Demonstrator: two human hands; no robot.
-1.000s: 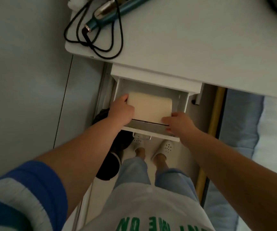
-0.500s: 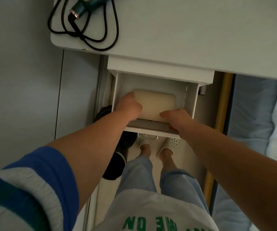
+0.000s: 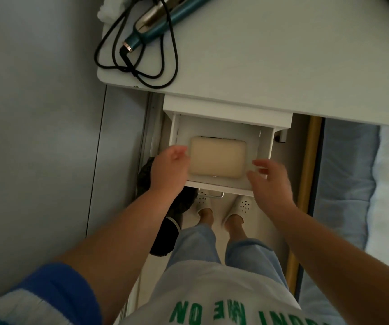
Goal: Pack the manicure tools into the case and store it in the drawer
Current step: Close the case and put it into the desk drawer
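sleeve point(image 3: 55, 287): blue, white stripe | shirt point(image 3: 212, 299): white, green lettering | jeans point(image 3: 196, 242): light blue | shoes point(image 3: 241, 206): white, perforated

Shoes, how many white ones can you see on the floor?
2. The left white shoe and the right white shoe sit side by side on the person's feet, just below the open drawer.

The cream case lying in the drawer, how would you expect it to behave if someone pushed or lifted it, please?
The case lies flat and low in the drawer, so it probably slides rather than tips or rolls. Its crisp rounded-rectangle outline suggests a fairly stiff shell. The smooth-looking surface may be slightly slippery, so gripping both edges seems wise.
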